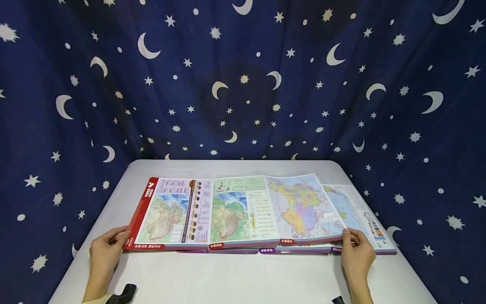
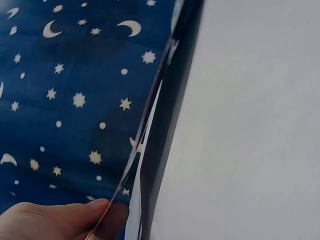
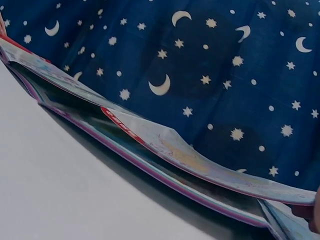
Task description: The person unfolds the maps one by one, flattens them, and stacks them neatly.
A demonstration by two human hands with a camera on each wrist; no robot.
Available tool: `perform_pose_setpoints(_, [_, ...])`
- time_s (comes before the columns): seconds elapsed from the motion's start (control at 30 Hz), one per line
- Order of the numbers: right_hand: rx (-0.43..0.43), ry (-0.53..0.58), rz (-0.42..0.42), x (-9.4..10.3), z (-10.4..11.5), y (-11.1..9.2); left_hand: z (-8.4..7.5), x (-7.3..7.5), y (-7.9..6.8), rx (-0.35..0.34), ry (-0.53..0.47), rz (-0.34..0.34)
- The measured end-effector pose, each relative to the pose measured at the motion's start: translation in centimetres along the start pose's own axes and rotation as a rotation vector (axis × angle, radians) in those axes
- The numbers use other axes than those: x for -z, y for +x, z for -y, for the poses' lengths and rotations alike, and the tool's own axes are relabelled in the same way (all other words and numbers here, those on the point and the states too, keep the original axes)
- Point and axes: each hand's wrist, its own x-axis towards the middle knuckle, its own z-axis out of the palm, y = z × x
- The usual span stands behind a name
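Observation:
A long fold-out map (image 1: 231,211) with a red left border stretches across the white table, showing several printed map panels. My left hand (image 1: 106,248) pinches its front left corner; the left wrist view shows the thumb (image 2: 75,215) on the sheet's thin edge. At the other end, my right hand (image 1: 357,250) pinches the front right corner between thumb and fingers. A second fold-out map (image 1: 364,215) with purple labels lies beneath, mostly hidden, and sticks out at the right. In the right wrist view, a gap shows between the upper map (image 3: 185,155) and the lower map (image 3: 150,187).
The white table (image 1: 235,276) has rounded far corners. Behind it and on both sides hangs a dark blue curtain (image 1: 243,105) with moons and stars. A black wrist strap (image 1: 127,292) shows at the left wrist.

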Motion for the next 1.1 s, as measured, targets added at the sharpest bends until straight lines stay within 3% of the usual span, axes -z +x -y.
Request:
perform_pose_setpoints(0.6, [-0.044,-0.011,-0.115,2.7,-3.7,3.2,-2.6,-3.6,-2.4,-0.103,-0.045,0.13])
perform_pose_setpoints(1.1, [-0.119,-0.071,-0.144,5.0,-5.3,4.8,-4.2,-5.1,-4.0,-0.191,-0.037,0.257])
